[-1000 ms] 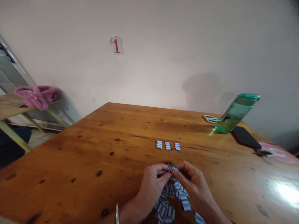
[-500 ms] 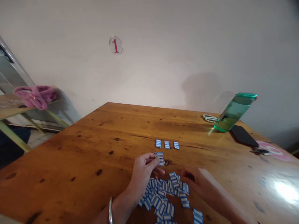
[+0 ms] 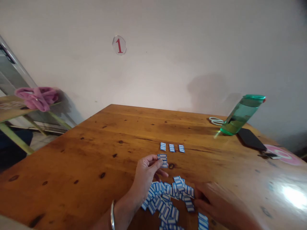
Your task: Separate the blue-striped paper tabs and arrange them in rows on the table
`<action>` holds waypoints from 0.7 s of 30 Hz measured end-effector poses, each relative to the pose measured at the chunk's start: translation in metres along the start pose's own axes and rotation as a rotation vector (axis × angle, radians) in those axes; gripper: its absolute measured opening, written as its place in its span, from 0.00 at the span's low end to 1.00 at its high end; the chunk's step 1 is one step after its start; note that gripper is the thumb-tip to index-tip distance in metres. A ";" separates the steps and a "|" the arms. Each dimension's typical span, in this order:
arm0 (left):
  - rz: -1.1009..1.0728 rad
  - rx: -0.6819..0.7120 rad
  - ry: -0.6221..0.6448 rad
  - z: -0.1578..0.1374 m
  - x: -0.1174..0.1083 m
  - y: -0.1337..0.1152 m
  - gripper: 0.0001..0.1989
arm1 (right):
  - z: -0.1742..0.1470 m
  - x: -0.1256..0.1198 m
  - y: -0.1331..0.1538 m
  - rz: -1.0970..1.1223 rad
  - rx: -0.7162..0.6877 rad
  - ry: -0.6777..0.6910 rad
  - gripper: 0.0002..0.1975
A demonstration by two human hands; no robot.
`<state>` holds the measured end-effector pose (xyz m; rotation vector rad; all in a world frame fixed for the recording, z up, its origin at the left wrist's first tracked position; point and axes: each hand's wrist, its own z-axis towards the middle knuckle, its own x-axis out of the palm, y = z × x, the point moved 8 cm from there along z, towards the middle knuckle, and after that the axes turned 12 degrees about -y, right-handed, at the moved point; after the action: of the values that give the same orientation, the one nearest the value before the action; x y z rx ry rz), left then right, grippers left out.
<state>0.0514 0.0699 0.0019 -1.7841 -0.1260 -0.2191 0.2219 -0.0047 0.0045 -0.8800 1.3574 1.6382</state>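
Observation:
Between thumb and fingers, my left hand point(image 3: 149, 171) pinches a small blue-and-white striped card point(image 3: 164, 160) above the table. Below it lies a loose pile of similar striped cards point(image 3: 165, 207), overlapping at many angles. My right hand point(image 3: 211, 199) is at the right edge of this pile, smeared by motion; its fingertips are unclear, and I cannot make out anything in them. Three cards stand apart in a row beyond my left hand: a left one point(image 3: 162, 146), a middle one point(image 3: 171, 148) and a right one point(image 3: 181, 149).
On the wooden table point(image 3: 134, 127), a green bottle point(image 3: 242, 115) stands at the back right beside a white cable point(image 3: 216, 121), a dark flat device point(image 3: 251, 139) and a pink round mat point(image 3: 285, 155). One striped card point(image 3: 203, 221) lies near the front. A wall rises behind.
My right hand has moved right and slightly down, away from the pile's upper edge. My left hand still holds its card, almost in the same place.

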 end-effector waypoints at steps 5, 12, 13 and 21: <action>0.006 0.008 0.007 0.000 0.001 0.000 0.10 | -0.005 0.008 0.016 -0.143 -0.049 0.101 0.05; 0.012 0.007 0.021 0.000 0.002 0.001 0.09 | -0.004 0.020 0.038 -0.390 -0.094 0.081 0.09; 0.013 0.007 0.023 0.000 0.002 0.001 0.09 | -0.004 0.021 0.041 -0.393 -0.098 0.098 0.10; 0.020 0.018 0.023 0.001 0.002 0.002 0.09 | -0.005 0.019 0.037 -0.231 -0.104 0.228 0.16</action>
<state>0.0538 0.0702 0.0008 -1.7637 -0.0935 -0.2232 0.1807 -0.0101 0.0020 -1.2686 1.2743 1.4745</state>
